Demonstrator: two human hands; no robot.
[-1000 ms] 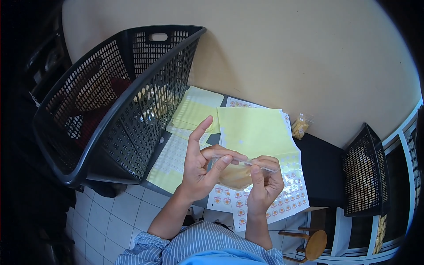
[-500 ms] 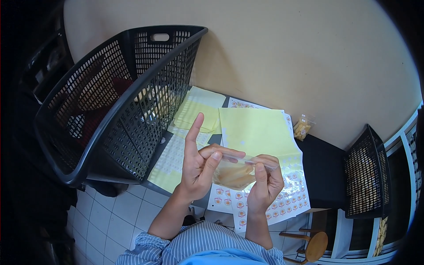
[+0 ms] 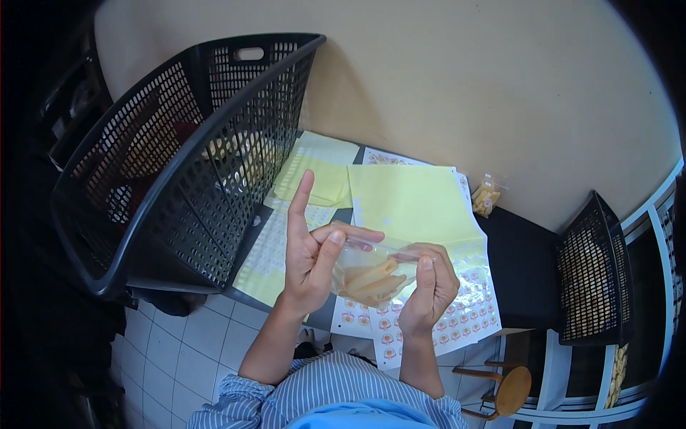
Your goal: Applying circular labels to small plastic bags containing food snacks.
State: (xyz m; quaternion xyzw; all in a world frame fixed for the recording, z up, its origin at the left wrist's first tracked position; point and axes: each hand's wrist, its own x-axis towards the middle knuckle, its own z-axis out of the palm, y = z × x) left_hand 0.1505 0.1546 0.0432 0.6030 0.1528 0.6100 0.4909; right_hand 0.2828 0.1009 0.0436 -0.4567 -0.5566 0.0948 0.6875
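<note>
Between my two hands hangs a small clear plastic bag (image 3: 371, 282) with pale yellow-brown, stick-like snack pieces in its lower part. My left hand (image 3: 312, 257) pinches the bag's top left corner between thumb and bent fingers, its index finger pointing up. On the other side my right hand (image 3: 431, 289) grips the top right corner between thumb and fingers. The top edge of the bag runs between them. Beneath the bag lie white sticker sheets (image 3: 468, 304) with rows of small round orange-and-red labels, and a yellow backing sheet (image 3: 404, 193).
A large black perforated basket (image 3: 236, 136) stands at the left, with things inside. More yellow sheets (image 3: 318, 161) lie beside it on the dark table (image 3: 518, 275). A filled snack bag (image 3: 486, 199) rests by the wall; another black basket (image 3: 589, 286) is at right, near a wooden stool (image 3: 511, 393).
Both hands keep their pinch on the bag. The right corner has moved slightly away from the left, and the snack pieces inside show more clearly. The whole view has shifted a little.
</note>
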